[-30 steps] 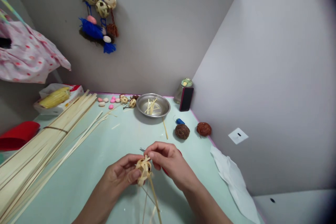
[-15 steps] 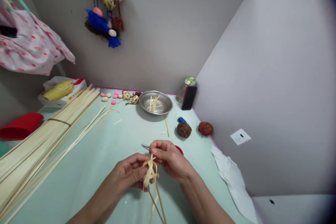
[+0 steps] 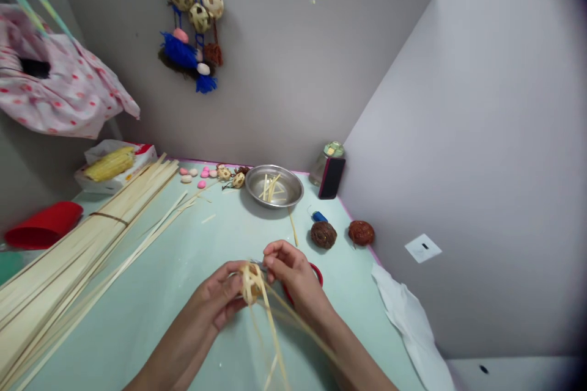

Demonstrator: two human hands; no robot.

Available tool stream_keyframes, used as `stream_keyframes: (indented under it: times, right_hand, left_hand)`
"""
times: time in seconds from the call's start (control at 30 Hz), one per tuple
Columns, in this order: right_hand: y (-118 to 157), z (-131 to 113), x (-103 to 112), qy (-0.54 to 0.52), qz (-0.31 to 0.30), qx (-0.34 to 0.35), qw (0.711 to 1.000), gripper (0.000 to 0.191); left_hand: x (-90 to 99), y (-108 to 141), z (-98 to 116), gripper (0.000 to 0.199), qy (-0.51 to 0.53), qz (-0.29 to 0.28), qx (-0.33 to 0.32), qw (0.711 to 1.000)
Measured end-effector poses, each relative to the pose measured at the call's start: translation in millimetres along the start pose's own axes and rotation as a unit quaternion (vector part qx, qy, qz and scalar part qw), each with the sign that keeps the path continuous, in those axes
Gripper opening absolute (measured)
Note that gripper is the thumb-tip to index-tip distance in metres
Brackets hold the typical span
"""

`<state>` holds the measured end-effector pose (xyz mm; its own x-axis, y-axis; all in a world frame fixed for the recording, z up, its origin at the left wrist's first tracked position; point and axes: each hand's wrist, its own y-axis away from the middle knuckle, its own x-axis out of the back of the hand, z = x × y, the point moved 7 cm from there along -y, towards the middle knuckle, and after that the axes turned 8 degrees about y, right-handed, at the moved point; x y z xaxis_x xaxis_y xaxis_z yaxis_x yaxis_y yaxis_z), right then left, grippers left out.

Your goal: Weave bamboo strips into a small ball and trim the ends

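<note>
A small woven ball of pale strips [image 3: 251,283] is pinched between the thumb and fingers of my left hand [image 3: 225,294]. Long loose strips hang from it toward the front edge and across my right forearm. My right hand [image 3: 288,270] is just to the right of the ball, its thumb and fingertips pressed together; what they hold is too small to make out. Scissors with red handles [image 3: 317,274] lie partly hidden under my right hand.
A bundle of pale strips [image 3: 98,229] covers the table's left side. Toward the back stand a metal bowl [image 3: 287,197], a phone [image 3: 332,178] against a jar, and small pink stones. Brown [image 3: 323,235] and reddish [image 3: 361,233] yarn balls lie right, above a white cloth [image 3: 408,314].
The woven ball has turned and moved slightly up and left in my left hand. My right fingers have come off its top, and the loose strips have swung to the right.
</note>
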<state>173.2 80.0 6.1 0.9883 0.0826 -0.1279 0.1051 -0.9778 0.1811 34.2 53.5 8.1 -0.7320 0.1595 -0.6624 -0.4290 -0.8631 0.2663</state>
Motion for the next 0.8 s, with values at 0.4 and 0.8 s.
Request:
stream_keyframes:
  times: [0.4,0.8]
  right_hand:
    - [23.5,-18.4,-26.6,0.154,0.012,0.121,0.981,0.031]
    - [22.4,-20.7,-29.7,0.157,-0.06,0.126,0.978,0.02]
  left_hand:
    - [11.7,-6.6,-11.8,0.019,0.11,0.015,-0.003,0.994]
    - [8.6,9.1,41.7,0.008,-0.369,-0.004,-0.254,0.894]
